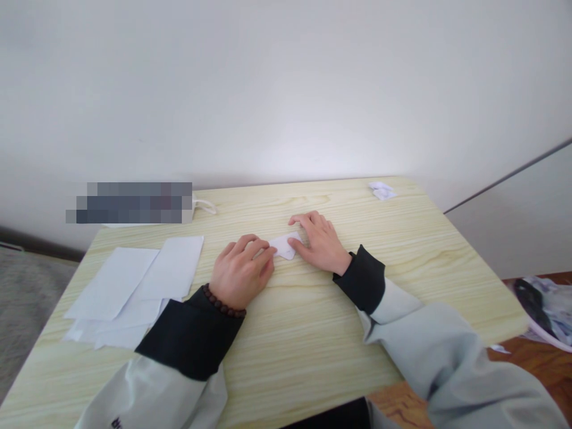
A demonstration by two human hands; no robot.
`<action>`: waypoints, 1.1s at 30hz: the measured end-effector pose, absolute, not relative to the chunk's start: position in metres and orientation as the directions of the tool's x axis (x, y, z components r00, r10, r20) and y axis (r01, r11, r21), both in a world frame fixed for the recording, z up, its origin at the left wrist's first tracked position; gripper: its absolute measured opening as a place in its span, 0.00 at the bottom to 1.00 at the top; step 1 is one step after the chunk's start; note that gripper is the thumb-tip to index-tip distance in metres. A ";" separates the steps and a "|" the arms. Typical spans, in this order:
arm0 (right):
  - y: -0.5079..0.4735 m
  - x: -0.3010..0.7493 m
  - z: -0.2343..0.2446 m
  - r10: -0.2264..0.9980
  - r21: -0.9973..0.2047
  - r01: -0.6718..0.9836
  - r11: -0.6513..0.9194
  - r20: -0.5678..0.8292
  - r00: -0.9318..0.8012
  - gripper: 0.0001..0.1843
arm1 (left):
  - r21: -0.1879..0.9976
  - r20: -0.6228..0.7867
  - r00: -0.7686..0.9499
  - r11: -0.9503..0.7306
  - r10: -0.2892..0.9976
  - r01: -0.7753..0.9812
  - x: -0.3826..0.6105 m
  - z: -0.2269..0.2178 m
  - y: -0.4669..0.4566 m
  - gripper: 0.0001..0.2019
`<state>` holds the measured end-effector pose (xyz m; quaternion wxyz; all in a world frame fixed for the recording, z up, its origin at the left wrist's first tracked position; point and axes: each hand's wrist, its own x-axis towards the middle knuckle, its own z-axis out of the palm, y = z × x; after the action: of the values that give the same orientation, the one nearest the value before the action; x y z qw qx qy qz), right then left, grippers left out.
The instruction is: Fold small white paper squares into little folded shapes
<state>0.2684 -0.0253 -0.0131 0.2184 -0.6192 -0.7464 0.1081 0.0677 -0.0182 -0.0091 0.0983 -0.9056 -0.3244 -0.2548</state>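
Note:
A small folded piece of white paper [286, 245] lies on the wooden table between my hands. My left hand [243, 265] is bent round the paper's left end, its thumb and forefinger closed at that edge. From the other side, my right hand [319, 241] rests its thumb on the paper's right end. The right forefinger is curved and stands apart from the thumb, above the paper. Part of the folded paper is hidden under the left fingers.
Several loose white sheets [129, 286] overlap at the table's left. A blurred-out box with a white cord [205, 207] stands behind them against the wall. Small folded papers [382, 190] lie at the back right. A bin [547, 310] with a bag stands on the floor at right.

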 end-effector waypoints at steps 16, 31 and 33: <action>-0.025 0.269 -0.014 0.973 -0.422 0.883 0.205 0.189 -0.136 0.18 | -0.050 0.552 0.672 -0.784 0.494 0.618 0.060 -0.005 -0.023 0.05; -0.022 0.270 -0.018 0.953 -0.430 0.860 0.276 0.237 -0.188 0.13 | 0.198 0.439 0.552 -0.675 0.709 0.710 0.071 -0.016 -0.006 0.12; -0.021 0.268 -0.017 0.956 -0.438 0.859 0.265 0.237 -0.174 0.10 | 0.249 0.443 0.545 -0.682 0.712 0.688 0.070 -0.017 -0.003 0.11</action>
<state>0.2685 -0.0212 -0.0172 0.2364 -0.5974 -0.7594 0.1023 0.0698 -0.0035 -0.0167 -0.0227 -0.8787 -0.3982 -0.2625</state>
